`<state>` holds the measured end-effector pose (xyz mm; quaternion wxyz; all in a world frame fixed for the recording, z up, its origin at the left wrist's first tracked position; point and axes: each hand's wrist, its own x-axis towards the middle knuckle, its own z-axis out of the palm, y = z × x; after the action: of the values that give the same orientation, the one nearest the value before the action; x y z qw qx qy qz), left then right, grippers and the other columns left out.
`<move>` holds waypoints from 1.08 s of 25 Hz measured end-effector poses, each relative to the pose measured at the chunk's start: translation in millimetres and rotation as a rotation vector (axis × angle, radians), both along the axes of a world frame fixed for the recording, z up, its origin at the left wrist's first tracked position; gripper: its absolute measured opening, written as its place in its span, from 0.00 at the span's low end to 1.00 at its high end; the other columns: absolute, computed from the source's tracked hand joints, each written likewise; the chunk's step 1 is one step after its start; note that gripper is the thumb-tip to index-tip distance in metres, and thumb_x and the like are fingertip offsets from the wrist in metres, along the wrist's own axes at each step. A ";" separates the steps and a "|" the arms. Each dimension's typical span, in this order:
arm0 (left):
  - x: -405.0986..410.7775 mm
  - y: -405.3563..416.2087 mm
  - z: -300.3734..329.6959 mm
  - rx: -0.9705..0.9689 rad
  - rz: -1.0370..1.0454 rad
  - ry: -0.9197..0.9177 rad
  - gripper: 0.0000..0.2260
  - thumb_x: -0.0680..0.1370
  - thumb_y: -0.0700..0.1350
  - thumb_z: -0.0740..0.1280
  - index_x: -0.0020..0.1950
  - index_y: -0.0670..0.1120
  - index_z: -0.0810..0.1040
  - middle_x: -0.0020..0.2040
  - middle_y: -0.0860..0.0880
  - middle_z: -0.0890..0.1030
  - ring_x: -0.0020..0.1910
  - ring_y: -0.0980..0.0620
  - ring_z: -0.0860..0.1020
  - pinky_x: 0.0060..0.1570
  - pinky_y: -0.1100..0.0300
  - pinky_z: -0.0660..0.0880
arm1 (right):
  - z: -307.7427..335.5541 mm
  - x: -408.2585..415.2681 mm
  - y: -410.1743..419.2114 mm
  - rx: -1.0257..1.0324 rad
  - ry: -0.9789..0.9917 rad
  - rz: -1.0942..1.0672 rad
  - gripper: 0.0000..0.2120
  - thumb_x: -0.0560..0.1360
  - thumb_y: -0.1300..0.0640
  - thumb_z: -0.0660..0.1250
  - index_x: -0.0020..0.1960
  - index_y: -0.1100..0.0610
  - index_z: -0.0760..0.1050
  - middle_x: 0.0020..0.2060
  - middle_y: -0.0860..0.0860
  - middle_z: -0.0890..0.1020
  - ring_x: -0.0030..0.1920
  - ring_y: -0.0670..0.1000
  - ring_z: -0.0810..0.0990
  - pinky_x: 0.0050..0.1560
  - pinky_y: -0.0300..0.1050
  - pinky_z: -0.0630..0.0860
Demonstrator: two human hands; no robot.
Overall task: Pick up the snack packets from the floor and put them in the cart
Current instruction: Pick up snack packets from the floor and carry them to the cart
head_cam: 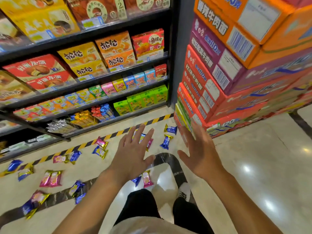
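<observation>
Nearest to me, at the bottom edge of the view, are my own dark trousers (pixel 140 206) and one white shoe (pixel 184 191), standing on the glossy cream tiled floor (pixel 253 174).

Above them both arms reach forward. My left hand (pixel 133 154) is spread, palm down, holding nothing. My right hand (pixel 199 152) is likewise spread and empty, palm turned inward. Neither grip touches a packet.

The small foil snack packets, pink, blue and gold with crimped ends, lie scattered on the floor. A pink packet (pixel 147 179) and a blue one (pixel 136 180) lie just below my left wrist, the pink one's long axis running roughly away from me. More lie under and beyond my left fingertips (pixel 148 142), partly hidden. Two blue packets (pixel 166 141) and (pixel 170 129) lie between the two hands, farther out. The rest spread toward the left edge of the floor, e.g. a pink pair (pixel 51 179). I judge the left hand the nearer to most packets, which lie below and ahead of it.

Beyond runs a yellow-and-black hazard stripe (pixel 108 136), then black shelving (pixel 84 85) holding boxed and wrapped snacks. At the far right stands a stack of orange, purple and red cartons (pixel 236 73).

No cart is in view; nothing has yet been collected.
</observation>
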<state>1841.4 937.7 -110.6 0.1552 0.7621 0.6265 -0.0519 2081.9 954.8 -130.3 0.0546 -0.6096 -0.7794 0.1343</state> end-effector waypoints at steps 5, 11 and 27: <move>40.2 21.4 -4.8 -0.051 0.079 0.032 0.38 0.80 0.63 0.57 0.80 0.59 0.35 0.81 0.52 0.35 0.79 0.46 0.35 0.76 0.44 0.44 | -11.6 28.3 57.2 -0.083 -0.058 0.139 0.39 0.78 0.39 0.58 0.81 0.47 0.41 0.80 0.53 0.44 0.79 0.56 0.44 0.77 0.59 0.52; 40.2 51.0 -20.8 -0.107 0.174 -0.033 0.38 0.80 0.63 0.58 0.79 0.60 0.34 0.81 0.53 0.35 0.79 0.46 0.35 0.76 0.46 0.44 | -33.4 14.2 110.7 -0.098 -0.142 0.230 0.37 0.78 0.37 0.55 0.81 0.49 0.44 0.80 0.55 0.46 0.79 0.58 0.47 0.77 0.57 0.54; -16.3 191.7 -255.1 -0.189 0.208 -0.142 0.37 0.79 0.59 0.61 0.81 0.58 0.41 0.82 0.50 0.43 0.80 0.43 0.42 0.75 0.45 0.50 | -271.4 -35.9 243.3 -0.120 -0.046 0.071 0.36 0.70 0.53 0.74 0.75 0.56 0.65 0.74 0.59 0.66 0.70 0.62 0.66 0.71 0.57 0.62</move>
<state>1825.1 1129.5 -365.8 0.2746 0.6769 0.6817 -0.0404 2046.0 1198.0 -401.6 -0.0047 -0.5865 -0.7922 0.1684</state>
